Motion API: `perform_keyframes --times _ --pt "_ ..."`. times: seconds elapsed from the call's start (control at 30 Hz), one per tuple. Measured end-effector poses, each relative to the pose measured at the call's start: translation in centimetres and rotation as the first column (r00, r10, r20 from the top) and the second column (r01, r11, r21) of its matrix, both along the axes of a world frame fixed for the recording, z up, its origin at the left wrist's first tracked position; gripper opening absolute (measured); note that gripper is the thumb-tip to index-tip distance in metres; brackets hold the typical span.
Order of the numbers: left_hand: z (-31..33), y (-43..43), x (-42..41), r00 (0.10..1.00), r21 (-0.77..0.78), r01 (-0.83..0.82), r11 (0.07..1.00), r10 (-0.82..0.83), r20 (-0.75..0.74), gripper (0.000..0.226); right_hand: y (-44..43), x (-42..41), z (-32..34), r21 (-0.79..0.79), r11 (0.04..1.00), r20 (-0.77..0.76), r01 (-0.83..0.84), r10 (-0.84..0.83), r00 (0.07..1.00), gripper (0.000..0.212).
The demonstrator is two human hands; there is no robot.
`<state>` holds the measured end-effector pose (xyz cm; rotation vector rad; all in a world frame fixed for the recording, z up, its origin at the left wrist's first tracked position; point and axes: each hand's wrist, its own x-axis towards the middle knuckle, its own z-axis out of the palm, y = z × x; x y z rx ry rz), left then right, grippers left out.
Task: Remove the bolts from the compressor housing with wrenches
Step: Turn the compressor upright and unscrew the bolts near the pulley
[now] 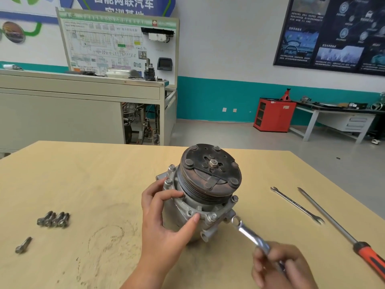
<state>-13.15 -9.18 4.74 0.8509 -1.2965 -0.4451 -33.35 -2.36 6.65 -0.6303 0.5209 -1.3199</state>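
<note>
The compressor (179, 220) stands tilted on the pale wooden table (93, 174). Its body is dull silver, and its dark, rusty grooved pulley (210, 174) faces up with 1 nut at the centre. The left hand (164, 222) grips it, thumb and fingers curled round the flange, and bolt heads (212, 215) show on the flange just past the fingertips. The right hand (281, 265) has its fingers wrapped round the shaft of a ring wrench (250, 236). The ring end reaches up from those fingers to a lug on the housing; whether it sits on a bolt I cannot tell.

Well left of the left fingers lies a heap of loose bolts (53, 220), with 1 single bolt (23, 245) nearer. Right of the right-hand fingers lie an open-end wrench (296, 205) and an orange-handled screwdriver (341, 232). Beyond are a wiring training board (118, 44), a red cabinet (275, 114) and a teal-banded wall.
</note>
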Motion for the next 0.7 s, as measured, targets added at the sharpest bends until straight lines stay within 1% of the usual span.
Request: perform_keyframes --times 0.03,0.07,0.1,0.13,0.17,0.2,0.23,0.27,0.3,0.33,0.43,0.5,0.53,0.57,0.6,0.63,0.7 --pt "0.0 0.0 0.0 1.0 -0.002 0.005 1.0 -0.005 -0.002 0.039 0.2 0.5 -0.1 -0.155 0.988 -0.185 0.001 -0.03 0.982 0.042" --pt "0.0 -0.1 0.1 1.0 -0.009 0.005 1.0 -0.005 -0.002 0.039 0.2 1.8 0.2 -0.214 0.967 -0.142 -0.141 0.112 0.983 0.012" --pt "-0.1 -0.1 0.1 1.0 -0.015 0.004 1.0 -0.004 0.0 0.039 0.0 2.6 0.5 -0.052 0.996 -0.186 -0.071 0.061 0.981 0.028" --pt "-0.1 -0.1 0.1 1.0 -0.02 0.002 1.0 -0.002 0.002 0.039 0.1 3.7 1.5 0.036 0.999 -0.203 -0.023 0.03 0.979 0.029" --pt "-0.1 -0.1 0.1 1.0 -0.024 -0.001 1.0 0.001 0.006 0.04 1.0 5.1 2.1 0.041 0.997 -0.25 0.072 -0.059 0.967 0.019" --pt "-0.2 -0.2 0.2 1.0 -0.028 -0.004 1.0 0.005 0.011 0.04 1.9 5.7 2.2 0.005 0.991 -0.321 0.137 -0.128 0.939 0.012" --pt "-0.2 -0.2 0.2 1.0 -0.031 -0.007 0.999 0.007 0.014 0.04 2.3 6.0 2.4 -0.051 0.983 -0.363 0.177 -0.184 0.913 0.016" --pt "-0.2 -0.2 0.2 1.0 -0.033 -0.006 0.999 0.007 0.013 0.04 1.8 6.2 1.4 -0.076 0.975 -0.412 0.208 -0.22 0.884 0.039" --pt "-0.2 -0.3 0.2 1.0 -0.034 -0.003 0.999 0.004 0.009 0.04 1.4 6.2 0.9 -0.112 0.968 -0.403 0.226 -0.252 0.88 0.05" --pt "-0.3 -0.3 0.2 1.0 -0.035 0.0 0.999 0.0 0.005 0.04 1.6 6.3 0.2 -0.209 0.95 -0.439 0.232 -0.303 0.846 0.045" --pt "-0.4 -0.3 0.2 1.0 -0.04 0.002 0.999 -0.002 0.002 0.039 1.5 6.5 -0.7 -0.418 0.895 -0.578 0.153 -0.392 0.716 0.055" --pt "-0.5 -0.4 0.2 1.0 -0.044 0.005 0.999 -0.005 0.0 0.039 1.4 6.3 -1.1 -0.476 0.867 -0.604 0.148 -0.445 0.661 0.057" --pt "-0.5 -0.5 0.2 1.0 -0.045 0.005 0.999 -0.005 0.001 0.039 1.5 6.0 -0.9 -0.49 0.861 -0.609 0.136 -0.45 0.653 0.058" --pt "-0.5 -0.5 0.2 1.0 -0.045 0.004 0.999 -0.004 0.001 0.04 1.5 5.6 -0.8 -0.501 0.855 -0.598 0.134 -0.454 0.66 0.057" --pt "-0.5 -0.5 0.2 1.0 -0.045 0.002 0.999 -0.002 0.001 0.039 1.3 5.0 -0.8 -0.486 0.861 -0.572 0.153 -0.445 0.689 0.055" --pt "-0.5 -0.5 0.2 1.0 -0.047 0.001 0.999 -0.001 0.001 0.039 1.0 4.3 -0.5 -0.438 0.877 -0.522 0.198 -0.427 0.738 0.048" --pt "-0.6 -0.5 0.2 1.0 -0.045 0.008 0.999 -0.008 -0.001 0.039 -0.6 3.0 0.1 -0.275 0.934 -0.345 0.227 -0.316 0.884 0.021"
